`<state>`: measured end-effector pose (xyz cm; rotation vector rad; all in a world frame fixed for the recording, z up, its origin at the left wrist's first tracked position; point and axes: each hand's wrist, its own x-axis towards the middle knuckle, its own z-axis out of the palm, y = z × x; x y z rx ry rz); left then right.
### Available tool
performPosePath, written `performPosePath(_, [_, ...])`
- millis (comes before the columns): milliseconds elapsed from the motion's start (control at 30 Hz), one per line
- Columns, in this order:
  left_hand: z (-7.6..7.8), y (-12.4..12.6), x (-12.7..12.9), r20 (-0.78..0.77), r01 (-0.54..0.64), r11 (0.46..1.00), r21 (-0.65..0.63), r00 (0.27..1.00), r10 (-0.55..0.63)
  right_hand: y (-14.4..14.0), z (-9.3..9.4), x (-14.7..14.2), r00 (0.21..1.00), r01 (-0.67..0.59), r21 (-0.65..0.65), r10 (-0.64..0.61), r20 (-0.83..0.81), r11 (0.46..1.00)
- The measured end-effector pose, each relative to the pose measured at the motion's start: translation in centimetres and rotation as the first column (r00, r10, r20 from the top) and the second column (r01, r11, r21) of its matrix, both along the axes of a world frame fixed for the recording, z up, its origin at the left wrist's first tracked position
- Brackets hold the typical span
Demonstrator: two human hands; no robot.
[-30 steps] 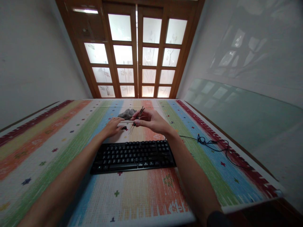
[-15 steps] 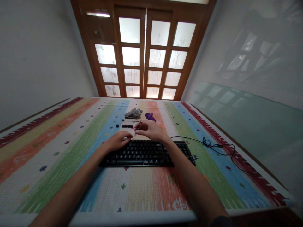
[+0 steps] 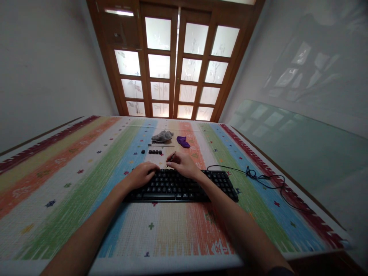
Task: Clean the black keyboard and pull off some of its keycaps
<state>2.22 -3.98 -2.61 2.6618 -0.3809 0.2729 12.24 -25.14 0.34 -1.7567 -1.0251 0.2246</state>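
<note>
A black computer keyboard [image 3: 168, 188] lies across the near middle of the cloth. My left hand [image 3: 141, 174] rests on its upper left part, fingers stretched over the top rows and the thumb apart from them. Over the back edge of the keyboard, my right hand [image 3: 184, 165] pinches a keycap puller [image 3: 171, 157] with a dark handle; its thin wire end points down at the top row of keys. Whether the wires grip a key is too small to tell. Behind the hands several loose black keycaps [image 3: 155, 152] sit in a row, with a single keycap [image 3: 143, 151] to their left.
A thin rod-like brush [image 3: 162, 145] lies behind the keycaps. Farther back are a crumpled grey cloth [image 3: 162, 136] and a purple cloth [image 3: 183, 142]. The keyboard's black cable [image 3: 258, 177] runs off to the right across the striped tablecloth [image 3: 77, 191].
My left hand has come away from the puller's wire end and settled on the keyboard. My right hand has lowered the puller slightly toward the keys and shifted a little right.
</note>
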Motion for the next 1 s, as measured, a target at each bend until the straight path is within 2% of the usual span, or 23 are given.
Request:
performPosePath(167, [-0.2,-0.1,-0.2,0.008,-0.002,1.000,0.011,1.000,0.002,-0.5,-1.5,0.0,0.993,0.015,0.063,-0.008,-0.116,0.998])
performPosePath(333, [-0.3,-0.3,-0.3,0.014,-0.006,1.000,0.005,1.000,0.006,-0.1,-2.1,-0.3,0.991,0.072,0.074,-0.062,-0.122,0.995])
performPosePath(700, [-0.4,-0.4,-0.4,0.000,-0.023,1.000,0.008,1.000,0.023,1.5,-0.7,-2.0,0.995,0.064,-0.017,-0.063,0.077,0.998])
performPosePath(1000, [-0.3,-0.5,-0.5,0.009,-0.009,1.000,0.012,1.000,0.009,2.3,0.5,-1.9,0.989,0.053,-0.138,-0.032,0.147,0.989])
